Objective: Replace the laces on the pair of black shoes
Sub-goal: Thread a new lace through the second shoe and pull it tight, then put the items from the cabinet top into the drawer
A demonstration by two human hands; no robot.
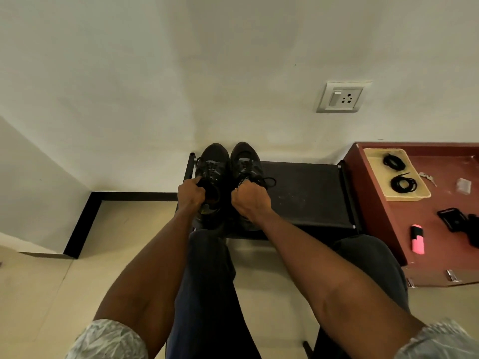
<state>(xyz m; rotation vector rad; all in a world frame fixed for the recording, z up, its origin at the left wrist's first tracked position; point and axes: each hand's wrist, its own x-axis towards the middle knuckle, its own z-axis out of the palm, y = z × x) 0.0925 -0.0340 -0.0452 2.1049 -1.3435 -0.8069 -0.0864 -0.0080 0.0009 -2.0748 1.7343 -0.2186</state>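
Two black shoes stand side by side, toes toward the wall, at the left end of a low black rack (303, 193). My left hand (190, 194) grips the collar of the left shoe (213, 161). My right hand (250, 199) grips the collar of the right shoe (245, 158), whose black lace (268, 181) trails loose to the right. Both shoes have laces threaded in. Two coiled black laces (394, 161) (403, 183) lie in a beige tray (420, 195) on the red-brown cabinet at right.
The red-brown cabinet (445, 265) also carries keys (426, 176), a small clear packet (464, 184), a pink and black highlighter (417, 242) and a black object (452, 220). A wall socket (343, 98) is above the rack. My knees are below the rack.
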